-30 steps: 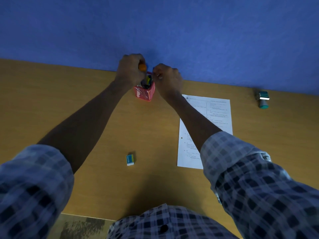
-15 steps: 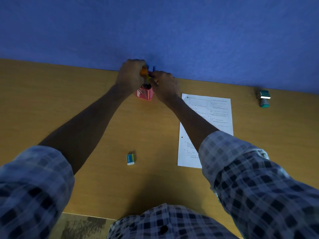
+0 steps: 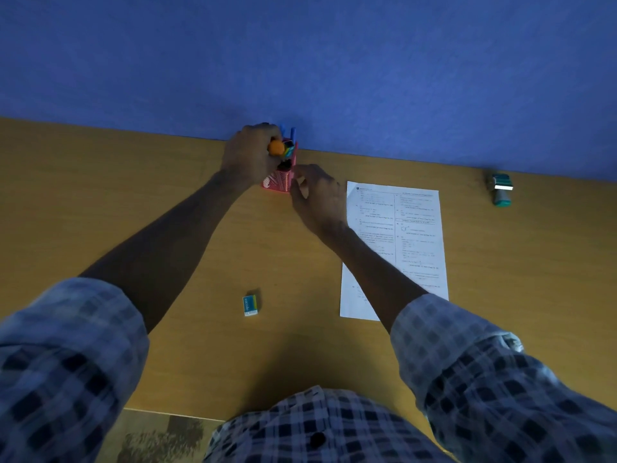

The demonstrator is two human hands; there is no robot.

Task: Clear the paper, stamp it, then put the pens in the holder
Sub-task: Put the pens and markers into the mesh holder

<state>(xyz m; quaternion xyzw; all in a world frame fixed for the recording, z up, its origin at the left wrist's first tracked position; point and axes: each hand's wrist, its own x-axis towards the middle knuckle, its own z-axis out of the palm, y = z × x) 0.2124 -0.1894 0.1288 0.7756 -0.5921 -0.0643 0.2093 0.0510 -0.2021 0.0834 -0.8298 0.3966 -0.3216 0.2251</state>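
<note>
Blue wall behind a wooden table. Left hand still gripping orange-topped pens in the holder; right hand now drawn back beside it, fingers loosely curled, empty. Paper bare, stamp apart. Nearly finished.

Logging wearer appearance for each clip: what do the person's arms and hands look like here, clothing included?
Both arms wear a checked shirt in pale blue-white and dark navy, the left sleeve and right sleeve pushed up to about the elbow, forearms bare. The left hand and right hand are bare: no gloves, and no watch or rings visible. A dark button shows on the shirt front.
</note>
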